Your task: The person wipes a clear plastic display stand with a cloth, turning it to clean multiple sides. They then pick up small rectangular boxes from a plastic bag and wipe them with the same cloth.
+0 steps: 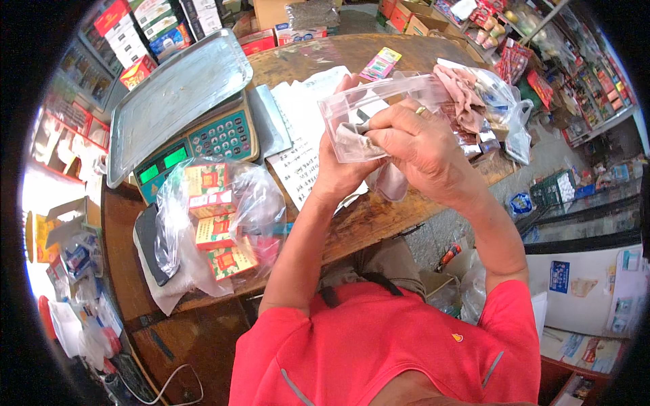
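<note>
My left hand [341,165] holds a clear plastic box [350,109] from beneath and behind, its fingers partly seen through the plastic. Pressed against the near end of the box, my right hand [419,147] grips a pale cloth [358,139]; part of the cloth hangs below the hands. A ring is on one right finger. Handwritten paper sheets [299,157] lie on the wooden table [365,226] beyond and beneath my hands. A pink cloth [464,96] rests on packages to the right of the box.
A digital scale [218,137] with a metal tray [177,96] stands at the left. Nearer me, a clear plastic bag [259,198] holds several small cartons [216,226]. A pink and yellow packet [381,64] lies at the back; a white plastic bag [518,132] sits on the right edge.
</note>
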